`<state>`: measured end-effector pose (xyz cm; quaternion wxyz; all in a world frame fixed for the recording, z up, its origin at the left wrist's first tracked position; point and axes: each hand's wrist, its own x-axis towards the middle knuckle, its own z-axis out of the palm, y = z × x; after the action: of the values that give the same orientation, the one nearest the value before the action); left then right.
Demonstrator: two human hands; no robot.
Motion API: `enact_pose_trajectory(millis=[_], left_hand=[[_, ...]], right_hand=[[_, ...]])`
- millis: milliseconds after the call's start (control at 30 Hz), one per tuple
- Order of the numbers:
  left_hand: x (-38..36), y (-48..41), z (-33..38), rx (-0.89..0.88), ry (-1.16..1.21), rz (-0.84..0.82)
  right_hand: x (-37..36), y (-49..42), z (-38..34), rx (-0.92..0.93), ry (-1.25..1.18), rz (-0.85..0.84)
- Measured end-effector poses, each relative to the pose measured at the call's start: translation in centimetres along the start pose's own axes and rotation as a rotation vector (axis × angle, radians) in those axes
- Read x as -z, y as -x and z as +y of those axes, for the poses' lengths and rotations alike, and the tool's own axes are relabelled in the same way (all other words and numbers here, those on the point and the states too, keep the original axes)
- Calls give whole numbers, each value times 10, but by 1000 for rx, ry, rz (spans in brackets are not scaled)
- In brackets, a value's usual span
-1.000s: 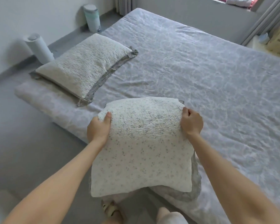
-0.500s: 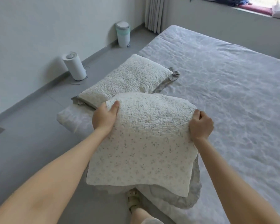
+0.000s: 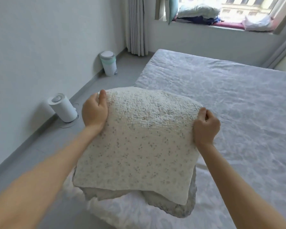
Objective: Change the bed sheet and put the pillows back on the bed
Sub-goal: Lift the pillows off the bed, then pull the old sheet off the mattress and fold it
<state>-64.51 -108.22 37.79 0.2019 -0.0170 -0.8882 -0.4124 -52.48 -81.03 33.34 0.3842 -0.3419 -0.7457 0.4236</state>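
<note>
I hold a white quilted pillow with small grey flecks and a grey frill in front of me, over the near left part of the bed. My left hand grips its upper left corner, thumb on top. My right hand pinches its upper right corner in a fist. The pillow's lower end touches the grey patterned bed sheet, which covers the whole mattress. The second pillow is hidden behind the one I hold.
A white cylindrical appliance stands on the grey floor by the left wall. A small white and green bin sits near the curtain. Folded bedding lies on the window ledge beyond the bed.
I have lifted the pillow higher and carried it left, so it now covers the second pillow. My view has tilted up toward the window.
</note>
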Motion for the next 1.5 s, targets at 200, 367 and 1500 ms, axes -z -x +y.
enact_pose_trajectory(millis=[200,367,1500], left_hand=[[-32,-134,-8,-37,-421,-366],[-80,-125,-25,-74,-545,-612],[-252,712,453,-1363,-247,-1499]], right_hand=[[-78,-44,-38,-114,534,-185],[-69,-30,-31,-126,708,-343],[685,230,250,-1118,582,483]])
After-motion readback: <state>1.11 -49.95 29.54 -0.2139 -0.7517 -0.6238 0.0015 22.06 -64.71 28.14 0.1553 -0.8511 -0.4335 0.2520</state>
